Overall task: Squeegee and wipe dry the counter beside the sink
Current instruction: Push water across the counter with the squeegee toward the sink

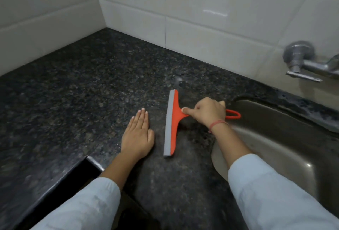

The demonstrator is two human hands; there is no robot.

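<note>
An orange squeegee (pixel 173 119) with a grey rubber blade rests blade-down on the dark speckled granite counter (pixel 82 86), just left of the steel sink (pixel 286 138). My right hand (pixel 209 112) is closed around its orange handle, whose loop end sticks out over the sink rim. My left hand (pixel 138 136) lies flat on the counter, palm down, fingers together, a little left of the blade and apart from it. A small puddle of water (pixel 177 80) glistens on the counter beyond the blade's far end.
White tiled walls (pixel 211 19) close the counter at the back and left. A metal tap (pixel 300 63) juts from the wall above the sink at the right. The counter's front edge (pixel 55 189) steps inward near my left forearm.
</note>
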